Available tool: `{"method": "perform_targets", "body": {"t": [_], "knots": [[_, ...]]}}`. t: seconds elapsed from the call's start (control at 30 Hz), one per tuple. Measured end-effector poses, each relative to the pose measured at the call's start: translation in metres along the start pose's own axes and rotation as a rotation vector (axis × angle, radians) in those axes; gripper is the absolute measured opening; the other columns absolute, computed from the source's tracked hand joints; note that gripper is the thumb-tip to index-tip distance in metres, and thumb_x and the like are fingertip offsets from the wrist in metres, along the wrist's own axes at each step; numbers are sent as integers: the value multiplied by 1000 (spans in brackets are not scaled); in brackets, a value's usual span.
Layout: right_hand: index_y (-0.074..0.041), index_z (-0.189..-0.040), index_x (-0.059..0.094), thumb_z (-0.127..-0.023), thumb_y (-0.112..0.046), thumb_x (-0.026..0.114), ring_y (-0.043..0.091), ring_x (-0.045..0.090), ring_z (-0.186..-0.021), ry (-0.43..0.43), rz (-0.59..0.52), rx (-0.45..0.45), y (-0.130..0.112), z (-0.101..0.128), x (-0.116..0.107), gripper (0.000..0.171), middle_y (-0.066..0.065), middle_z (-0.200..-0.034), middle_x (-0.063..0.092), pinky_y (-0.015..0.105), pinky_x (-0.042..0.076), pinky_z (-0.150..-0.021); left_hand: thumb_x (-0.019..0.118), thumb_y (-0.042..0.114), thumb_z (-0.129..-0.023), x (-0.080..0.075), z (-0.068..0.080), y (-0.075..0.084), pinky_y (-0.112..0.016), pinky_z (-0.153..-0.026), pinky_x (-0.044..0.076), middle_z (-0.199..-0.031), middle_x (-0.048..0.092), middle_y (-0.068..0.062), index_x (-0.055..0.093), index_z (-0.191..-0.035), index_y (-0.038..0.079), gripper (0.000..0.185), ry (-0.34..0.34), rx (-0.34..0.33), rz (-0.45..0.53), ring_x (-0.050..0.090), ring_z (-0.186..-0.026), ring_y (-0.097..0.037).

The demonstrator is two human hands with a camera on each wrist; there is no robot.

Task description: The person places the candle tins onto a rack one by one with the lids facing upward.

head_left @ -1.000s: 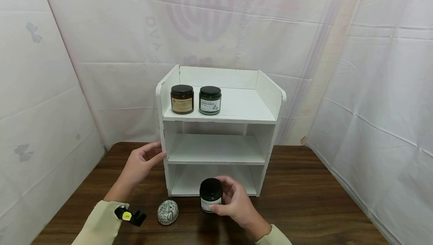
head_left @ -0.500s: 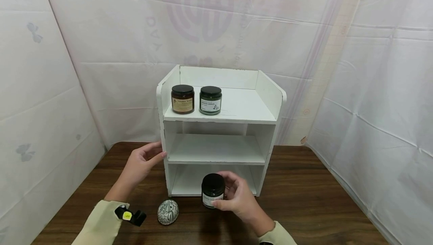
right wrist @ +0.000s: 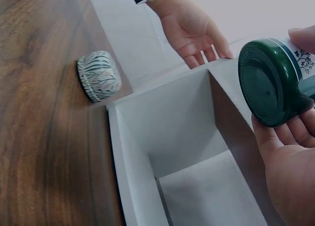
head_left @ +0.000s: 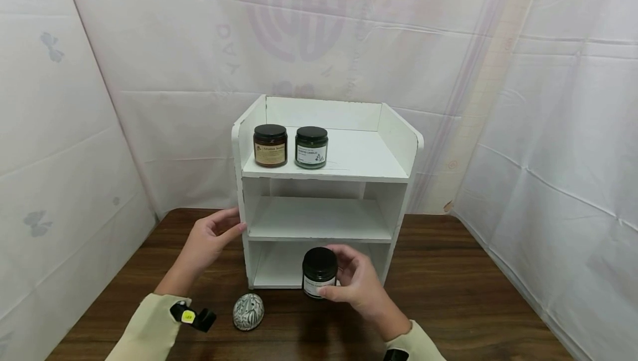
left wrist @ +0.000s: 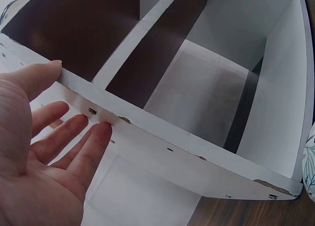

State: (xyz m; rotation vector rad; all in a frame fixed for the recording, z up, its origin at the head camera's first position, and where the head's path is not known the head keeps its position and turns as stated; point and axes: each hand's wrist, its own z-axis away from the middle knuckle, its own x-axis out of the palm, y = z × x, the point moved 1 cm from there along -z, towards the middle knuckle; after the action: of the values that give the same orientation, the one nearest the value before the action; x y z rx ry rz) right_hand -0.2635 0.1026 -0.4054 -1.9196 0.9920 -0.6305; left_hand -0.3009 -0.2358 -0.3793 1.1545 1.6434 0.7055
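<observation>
A white three-tier shelf unit point(head_left: 326, 181) stands on a dark wooden table point(head_left: 448, 294). My right hand point(head_left: 355, 288) grips a dark green candle jar point(head_left: 319, 271) with a black lid, held in front of the bottom compartment; the right wrist view shows the jar's green base point(right wrist: 268, 83) in my fingers. My left hand point(head_left: 209, 239) rests with straight fingers against the shelf's left side wall point(left wrist: 147, 137), thumb on its front edge. A brown jar point(head_left: 269, 145) and a green jar point(head_left: 311, 147) stand on the top tier at the left.
A patterned egg-shaped ornament point(head_left: 248, 311) lies on the table left of the shelf's front, also seen as a striped ornament point(right wrist: 98, 76). White cloth walls enclose the table on three sides. The middle tier point(head_left: 319, 220) holds nothing.
My right hand has carried the green jar up and to the right, closer to the bottom compartment's opening. The left hand has stayed on the shelf's side.
</observation>
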Motion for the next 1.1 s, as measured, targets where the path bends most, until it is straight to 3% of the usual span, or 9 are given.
{"method": "perform_targets", "body": {"t": [0.2, 0.5, 0.77, 1.1], "knots": [[19, -129, 51, -78, 0, 86, 10, 63, -107, -9, 15, -60, -7, -3, -4, 65, 3, -121, 68, 23, 56, -92, 71, 33, -99, 0, -1, 1, -17, -87, 53, -135, 67, -18, 59, -144, 7, 53, -7, -6, 13, 63, -108, 5], [16, -131, 53, -76, -1, 88, 11, 64, -106, 32, 16, -7, -17, -7, -4, 68, 3, -120, 68, 23, 56, -90, 71, 29, -99, 0, 0, 1, -16, -87, 53, -134, 67, -19, 59, -144, 7, 52, -9, 4, 31, 63, -108, 5], [20, -130, 52, -76, 0, 88, 10, 64, -106, 43, 27, -62, -22, -10, -7, 69, 2, -120, 69, 22, 56, -91, 70, 29, -99, 0, -1, 0, -16, -87, 53, -133, 67, -20, 59, -143, 5, 51, -9, 5, 28, 64, -107, 6], [11, -132, 56, -76, 4, 86, 10, 64, -109, 46, 17, -95, -31, -15, -12, 64, 4, -123, 67, 21, 55, -92, 70, 29, -99, 0, 1, 2, -16, -87, 53, -134, 66, -21, 58, -144, 5, 52, -6, -3, 20, 63, -106, 6]]}}
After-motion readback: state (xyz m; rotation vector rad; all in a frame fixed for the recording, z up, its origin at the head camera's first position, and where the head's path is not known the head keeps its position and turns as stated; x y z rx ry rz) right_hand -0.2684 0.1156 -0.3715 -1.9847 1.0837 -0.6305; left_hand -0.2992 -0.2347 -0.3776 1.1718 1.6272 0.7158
